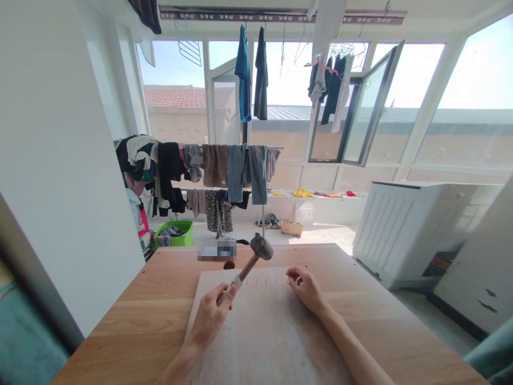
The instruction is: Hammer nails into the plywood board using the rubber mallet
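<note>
My left hand (pixel 211 311) was bare, and so was my right hand (pixel 310 291). The fingers (pixel 296 271) were slim with rounded tips, their nails too small to make out. My right wrist (pixel 325 311) was narrow, and past it my right forearm (pixel 348 338) ran uncovered, smooth in outline and gradually thickening. My left forearm (pixel 182 357) was uncovered too, down to the lower edge of view.

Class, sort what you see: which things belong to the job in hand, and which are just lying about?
In the job:
mallet, in the left hand
row of thin nails, beside the right hand
board under them, on the table

Just lying about:
green basket of laundry
shoes
cardboard box
</note>
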Available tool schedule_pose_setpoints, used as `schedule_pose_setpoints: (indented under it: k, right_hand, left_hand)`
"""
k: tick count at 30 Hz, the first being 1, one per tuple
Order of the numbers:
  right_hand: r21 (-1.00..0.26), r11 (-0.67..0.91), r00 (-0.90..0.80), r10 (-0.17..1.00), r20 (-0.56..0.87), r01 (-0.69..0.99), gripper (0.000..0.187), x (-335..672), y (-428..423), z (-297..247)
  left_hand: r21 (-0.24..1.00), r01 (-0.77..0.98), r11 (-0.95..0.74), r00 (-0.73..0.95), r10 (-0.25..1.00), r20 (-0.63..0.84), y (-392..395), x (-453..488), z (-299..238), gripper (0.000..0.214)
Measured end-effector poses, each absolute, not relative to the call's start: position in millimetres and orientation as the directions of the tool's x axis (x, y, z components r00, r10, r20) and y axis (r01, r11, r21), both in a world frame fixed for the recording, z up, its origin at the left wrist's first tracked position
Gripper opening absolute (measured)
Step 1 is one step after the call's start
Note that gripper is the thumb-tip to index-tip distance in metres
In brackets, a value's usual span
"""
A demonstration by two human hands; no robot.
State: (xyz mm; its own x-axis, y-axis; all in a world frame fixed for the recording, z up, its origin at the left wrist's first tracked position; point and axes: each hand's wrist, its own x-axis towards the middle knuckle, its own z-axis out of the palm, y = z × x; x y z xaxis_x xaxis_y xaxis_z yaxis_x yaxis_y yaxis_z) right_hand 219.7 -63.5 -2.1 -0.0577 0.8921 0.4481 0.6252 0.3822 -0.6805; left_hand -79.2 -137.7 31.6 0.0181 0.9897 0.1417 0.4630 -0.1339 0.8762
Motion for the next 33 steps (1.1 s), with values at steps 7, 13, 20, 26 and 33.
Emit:
schedule_pose_setpoints:
  k: [7,13,20,26,33]
  right_hand:
    - [-0.685,0.395,-0.109,0.900,0.421,0.612,0.013,223.7,-60.9,-10.9]
    - [-0.748,0.360,-0.040,0.912,0.409,0.558,0.029,226.1,-59.1,-13.5]
    - [-0.741,0.340,-0.040,0.920,0.391,0.579,0.027,221.5,-63.1,-6.2]
    - [-0.717,0.334,-0.033,0.916,0.399,0.612,0.024,223.9,-64.0,-6.0]
    - [-0.715,0.328,-0.017,0.914,0.404,0.617,0.021,225.0,-64.2,-8.3]
  left_hand:
    - [0.898,0.432,-0.078,0.089,0.995,0.044,-135.6,-76.6,39.7,0.058]
    - [0.818,0.564,-0.111,0.130,0.990,0.045,-130.4,-65.1,48.1,0.054]
    - [0.759,0.634,-0.148,0.185,0.982,0.037,-124.8,-49.7,57.0,0.048]
    - [0.662,0.737,-0.138,0.181,0.984,0.005,-123.8,-38.2,63.6,0.042]
    - [0.650,0.751,-0.118,0.156,0.988,0.000,-128.6,-28.7,56.9,0.046]
